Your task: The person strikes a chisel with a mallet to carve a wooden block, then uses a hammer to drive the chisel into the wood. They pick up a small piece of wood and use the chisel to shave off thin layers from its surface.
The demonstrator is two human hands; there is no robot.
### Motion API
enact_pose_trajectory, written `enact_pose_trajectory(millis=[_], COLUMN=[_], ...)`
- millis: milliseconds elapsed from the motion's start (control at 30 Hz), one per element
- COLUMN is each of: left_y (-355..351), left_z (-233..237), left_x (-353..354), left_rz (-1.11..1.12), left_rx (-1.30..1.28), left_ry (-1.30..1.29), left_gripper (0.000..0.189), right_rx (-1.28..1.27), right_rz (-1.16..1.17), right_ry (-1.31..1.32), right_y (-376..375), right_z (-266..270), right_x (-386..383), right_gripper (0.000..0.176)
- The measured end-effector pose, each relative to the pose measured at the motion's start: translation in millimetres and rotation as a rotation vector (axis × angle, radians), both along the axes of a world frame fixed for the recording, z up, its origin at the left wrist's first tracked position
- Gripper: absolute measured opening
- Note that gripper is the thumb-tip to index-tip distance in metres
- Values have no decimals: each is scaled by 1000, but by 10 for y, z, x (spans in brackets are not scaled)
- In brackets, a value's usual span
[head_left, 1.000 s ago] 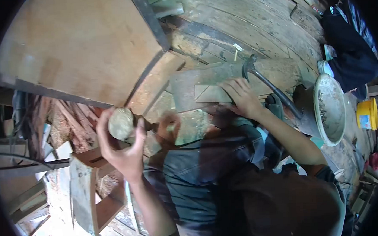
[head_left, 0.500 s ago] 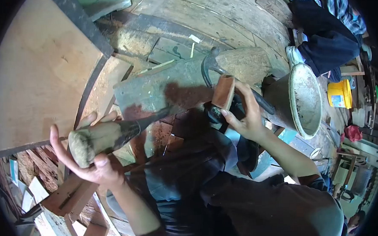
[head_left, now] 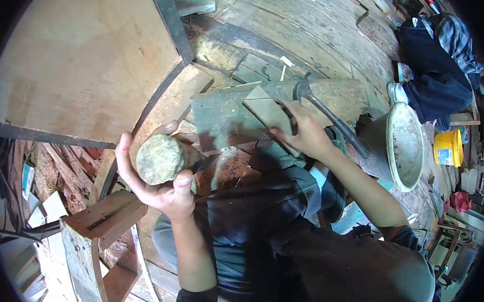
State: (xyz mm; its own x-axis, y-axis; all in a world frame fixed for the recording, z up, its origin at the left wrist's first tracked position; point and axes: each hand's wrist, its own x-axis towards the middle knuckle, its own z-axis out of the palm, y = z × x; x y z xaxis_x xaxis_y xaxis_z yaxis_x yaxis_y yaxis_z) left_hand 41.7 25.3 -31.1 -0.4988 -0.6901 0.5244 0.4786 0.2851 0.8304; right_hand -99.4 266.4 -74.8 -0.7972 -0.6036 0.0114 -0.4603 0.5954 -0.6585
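Note:
My left hand (head_left: 165, 196) is wrapped loosely around what looks like a chisel (head_left: 160, 159), its thick round wooden handle end facing me. The tool's far end is hidden behind the handle and fingers. In my right hand (head_left: 309, 136) is a flat wooden block (head_left: 270, 114), tilted, with a pale face turned up. Thumb and fingers grip its near right part. Beneath the block lies a worn grey board (head_left: 224, 116). A claw hammer (head_left: 333, 116) rests just beyond my right hand, its handle slanting toward a large bucket.
The large grey bucket (head_left: 392, 154) lies tilted at right, with a yellow bucket (head_left: 447, 148) farther off. Another person's dark-trousered legs (head_left: 435, 70) are at upper right. A big wooden panel (head_left: 84, 66) fills the upper left. A wooden frame (head_left: 101, 229) stands at lower left among scraps.
The view has shifted, so surroundings sit farther right. My right hand has turned the block, its pale face replacing the reddish one. The chisel's handle end now points more toward me.

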Motion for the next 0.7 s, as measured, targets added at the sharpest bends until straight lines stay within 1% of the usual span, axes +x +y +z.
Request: enact_pose_trajectory(millis=[33, 133, 167, 200, 267, 300, 433, 500, 567, 633, 700], left_y=[14, -24, -24, -42, -104, -117, -108, -84, -68, -44, -76], left_z=[63, 122, 173, 171, 151, 147, 105, 101, 86, 72, 61], left_x=[19, 45, 52, 57, 51, 30, 17, -7, -19, -29, -20], left_rz=[-45, 0, 15, 17, 48, 56, 17, 4, -12, -7, -14], left_rx=[25, 36, 44, 42, 58, 68, 139, 124, 117, 112, 100], left_ry=[-15, 24, 20, 20, 57, 77, 65, 52, 48, 38, 34], left_gripper=[103, 101, 98, 98, 93, 89, 87, 87, 87, 88, 89], right_rx=[-20, 4, -4, -6, 104, 100, 24, -23, -32, -42, -13], right_rz=[70, 32, 35, 37, 1, -8, 20, 87, 103, 125, 154], right_ry=[126, 92, 146, 146, 84, 77, 89, 200, 197, 195, 120], right_y=[-1, 13, 41, 60, 113, 98, 95, 88, 77, 50, 42], right_z=[-102, -89, -95, -120, -181, -180, -243, -308, -391, -323, -196], right_x=[-41, -9, 21, 55, 126, 163, 204, 217, 246, 281, 354], right_gripper=[68, 66, 66, 66, 64, 62, 62, 64, 65, 66, 68])
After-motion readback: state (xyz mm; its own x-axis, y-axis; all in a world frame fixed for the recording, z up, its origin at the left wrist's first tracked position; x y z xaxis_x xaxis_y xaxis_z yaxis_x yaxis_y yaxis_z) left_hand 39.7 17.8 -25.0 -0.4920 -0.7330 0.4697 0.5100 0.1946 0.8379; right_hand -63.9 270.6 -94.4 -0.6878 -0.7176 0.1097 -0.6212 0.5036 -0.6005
